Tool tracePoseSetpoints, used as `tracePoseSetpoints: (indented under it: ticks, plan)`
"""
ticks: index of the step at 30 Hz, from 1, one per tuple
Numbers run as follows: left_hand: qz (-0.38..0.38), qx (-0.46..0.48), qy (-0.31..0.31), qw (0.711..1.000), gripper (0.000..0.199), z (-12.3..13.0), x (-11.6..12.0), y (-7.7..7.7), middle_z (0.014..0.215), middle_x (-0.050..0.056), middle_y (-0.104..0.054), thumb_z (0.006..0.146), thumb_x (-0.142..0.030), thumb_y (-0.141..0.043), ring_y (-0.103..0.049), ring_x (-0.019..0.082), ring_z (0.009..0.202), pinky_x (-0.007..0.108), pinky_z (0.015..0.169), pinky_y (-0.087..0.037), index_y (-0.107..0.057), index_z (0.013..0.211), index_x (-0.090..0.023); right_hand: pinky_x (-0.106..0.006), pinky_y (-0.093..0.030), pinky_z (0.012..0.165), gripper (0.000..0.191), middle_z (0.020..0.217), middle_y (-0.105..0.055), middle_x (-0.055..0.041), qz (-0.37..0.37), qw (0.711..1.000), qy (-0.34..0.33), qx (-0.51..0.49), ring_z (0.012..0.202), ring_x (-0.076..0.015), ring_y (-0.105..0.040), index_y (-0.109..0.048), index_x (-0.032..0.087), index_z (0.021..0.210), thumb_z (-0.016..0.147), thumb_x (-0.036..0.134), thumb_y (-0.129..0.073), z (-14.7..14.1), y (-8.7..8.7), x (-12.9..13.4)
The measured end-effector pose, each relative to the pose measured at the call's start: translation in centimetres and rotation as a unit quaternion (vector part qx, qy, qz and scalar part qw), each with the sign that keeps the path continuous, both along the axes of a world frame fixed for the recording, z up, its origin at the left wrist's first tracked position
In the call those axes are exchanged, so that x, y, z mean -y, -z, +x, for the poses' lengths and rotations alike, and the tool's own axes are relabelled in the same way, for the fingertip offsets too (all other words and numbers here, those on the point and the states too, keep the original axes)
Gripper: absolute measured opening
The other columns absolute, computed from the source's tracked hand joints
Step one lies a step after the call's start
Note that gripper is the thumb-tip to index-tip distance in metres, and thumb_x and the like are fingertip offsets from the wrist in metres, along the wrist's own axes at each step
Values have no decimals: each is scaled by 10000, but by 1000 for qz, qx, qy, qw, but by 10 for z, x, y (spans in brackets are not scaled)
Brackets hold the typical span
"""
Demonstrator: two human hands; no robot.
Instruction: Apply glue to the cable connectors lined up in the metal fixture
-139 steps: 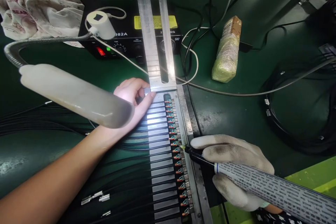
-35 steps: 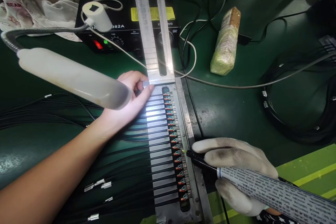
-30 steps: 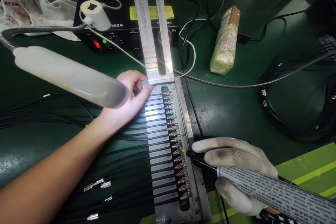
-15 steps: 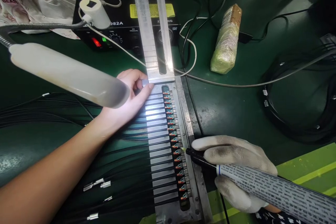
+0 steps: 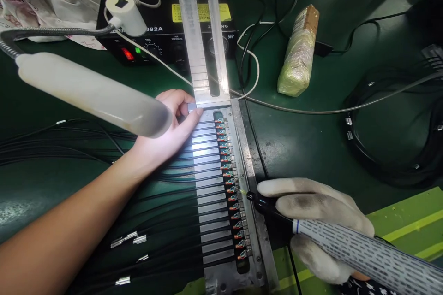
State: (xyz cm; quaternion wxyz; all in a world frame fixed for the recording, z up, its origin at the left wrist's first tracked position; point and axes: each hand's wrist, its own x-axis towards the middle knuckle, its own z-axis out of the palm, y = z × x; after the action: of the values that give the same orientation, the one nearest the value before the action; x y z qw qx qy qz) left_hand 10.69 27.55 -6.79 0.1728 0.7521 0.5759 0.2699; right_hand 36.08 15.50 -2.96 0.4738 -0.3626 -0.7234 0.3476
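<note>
A long metal jig (image 5: 212,213) holds a row of black cables (image 5: 180,188) side by side. Their stripped ends, with small coloured wires and metal connectors (image 5: 231,197), lie over its slot. My bare left hand (image 5: 171,122) pinches the jig's upper left corner between thumb and fingers, partly hidden behind a lamp tube (image 5: 93,92). In a whitish, smudged glove, my right hand (image 5: 318,221) grips a glue dispensing syringe (image 5: 346,244) with a dash-patterned barrel and black front end. Its thin yellowish needle points at a connector near the row's middle; contact is hard to judge.
A hinged-looking slotted metal frame (image 5: 194,41) rises behind the jig, before a black control box (image 5: 162,50) with lit switches. A wrapped block (image 5: 297,55) lies to the right. Coiled black cables (image 5: 356,166) sit at far right, and cloth (image 5: 51,0) at upper left.
My right hand and the syringe have shifted slightly right, drawing the black front end back a little from the connectors. My left hand keeps its place on the jig's corner.
</note>
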Motion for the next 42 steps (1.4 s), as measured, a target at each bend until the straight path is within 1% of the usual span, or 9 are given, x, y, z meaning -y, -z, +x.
tracePoseSetpoints:
  ticks: [3,6,11,16,22,27,35,39,42]
  plan:
    - [0,-5,-2,1000,116,0,0,0,745,15,-530,852,-338,-588,-522,193,703,346,644,-401,-561,829,-228,-287,-643,678,350,1055,-712,-102,1,1000,-2,-10,884,-221,-717,-677,127,1012,694,52,-550,3,0,7]
    - [3,-8,-4,1000,115,-1,0,1,740,7,-529,849,-338,-592,-514,183,690,336,645,-404,-564,837,-228,-288,-643,697,319,1019,-718,-110,-8,1000,10,-18,867,-220,-720,-690,119,975,697,31,-562,1,1,11]
    - [8,-11,-3,1000,132,-1,0,1,730,-5,-523,842,-341,-604,-509,166,679,319,663,-413,-567,832,-215,-246,-635,681,336,972,-729,-114,-19,1000,22,4,828,-192,-726,-696,119,914,668,-41,-531,-4,1,7]
    - [5,-10,-5,1000,136,-1,0,0,733,-7,-520,849,-355,-593,-508,168,686,319,677,-421,-555,824,-227,-270,-640,678,320,971,-726,-132,-20,1000,19,-6,830,-202,-725,-695,96,926,674,-21,-538,-5,0,6]
    - [1,-12,-7,1000,133,-1,1,1,745,-9,-515,857,-369,-584,-506,174,703,329,685,-419,-545,825,-246,-259,-639,662,299,941,-739,-103,-15,1000,18,12,811,-193,-729,-693,130,919,690,1,-550,-4,-3,5]
    - [1,-8,-5,1000,135,-1,0,1,744,-6,-515,853,-361,-600,-510,176,711,323,675,-406,-543,828,-240,-271,-641,661,268,903,-737,-136,-6,1000,3,-15,794,-216,-731,-706,98,921,700,36,-568,-4,-4,3]
    - [-9,-16,2,1000,137,-1,0,-2,752,-9,-514,867,-343,-600,-495,154,707,306,655,-388,-558,849,-214,-264,-640,666,329,954,-734,-112,-21,1000,18,-10,818,-206,-727,-702,131,946,684,-15,-567,-4,-3,7]
    - [-15,-18,6,1000,152,-1,1,-3,761,-12,-509,879,-351,-596,-486,141,711,295,651,-381,-569,870,-202,-297,-647,682,328,964,-725,-145,-24,999,-6,-27,846,-228,-725,-698,81,973,688,-10,-563,-3,-1,6]
    - [-14,-19,6,1000,150,-1,1,-3,766,-12,-510,879,-343,-598,-485,134,711,291,648,-378,-572,877,-196,-310,-649,678,304,959,-722,-164,-20,999,-5,-32,837,-235,-726,-697,56,964,695,7,-563,-4,1,4]
